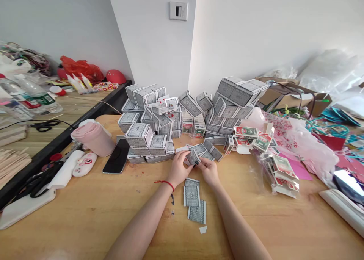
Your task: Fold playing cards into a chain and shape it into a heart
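Between my two hands is a grey-backed playing card [193, 157]. My left hand [179, 169], with a red string on its wrist, grips the card's left side. On the right side, the fingers of my right hand [208, 169] close on the same card. Just behind it lie more cards [212, 150], partly covered by my fingers. Nearer to me, a few folded cards [192, 196] rest on the table between my forearms. Blocks built of folded cards [139, 135] are stacked on the left, and similar card blocks [231, 108] rise on the right.
A black phone [116, 156], a pink cup [95, 138] and a white mouse [84, 164] sit to the left. Torn card boxes [283, 173] and a pink plastic bag [307, 142] lie right. A white paper scrap [203, 229] is in front of me.
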The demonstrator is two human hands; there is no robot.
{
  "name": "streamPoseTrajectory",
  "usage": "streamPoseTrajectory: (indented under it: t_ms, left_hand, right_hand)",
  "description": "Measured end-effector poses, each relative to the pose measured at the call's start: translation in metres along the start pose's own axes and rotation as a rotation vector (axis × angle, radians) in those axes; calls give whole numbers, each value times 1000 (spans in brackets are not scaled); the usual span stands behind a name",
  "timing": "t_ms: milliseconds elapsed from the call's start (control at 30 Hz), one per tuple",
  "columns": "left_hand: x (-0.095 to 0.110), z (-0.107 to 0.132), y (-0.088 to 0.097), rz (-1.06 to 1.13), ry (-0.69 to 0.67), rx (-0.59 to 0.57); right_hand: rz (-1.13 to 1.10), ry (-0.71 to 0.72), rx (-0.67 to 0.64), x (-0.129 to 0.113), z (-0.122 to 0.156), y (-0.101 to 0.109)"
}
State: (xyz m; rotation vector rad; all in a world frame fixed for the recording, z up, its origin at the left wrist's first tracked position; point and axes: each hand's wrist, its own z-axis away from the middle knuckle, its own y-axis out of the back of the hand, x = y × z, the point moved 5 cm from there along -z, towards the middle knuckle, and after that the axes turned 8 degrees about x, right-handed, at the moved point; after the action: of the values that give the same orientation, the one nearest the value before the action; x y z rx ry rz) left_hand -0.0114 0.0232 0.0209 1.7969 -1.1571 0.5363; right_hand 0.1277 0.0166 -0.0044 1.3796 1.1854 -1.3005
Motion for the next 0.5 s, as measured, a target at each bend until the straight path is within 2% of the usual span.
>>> streamPoseTrajectory:
  t_ms: [200,333,433,500]
  left_hand:
    - [5,1,-5,178,50,-78]
    - [-5,1,-11,348,225,-33]
    - [-10,2,-13,199,266,11]
    - [-8,4,-13,73,231,26]
  right_hand:
    - [-160,-130,31,2,-2,0]
    - [-252,-241,-66,3,2,-10]
    - [-223,-260,-104,4,8,-18]
    - [-114,-230,-62,6,11,-21]
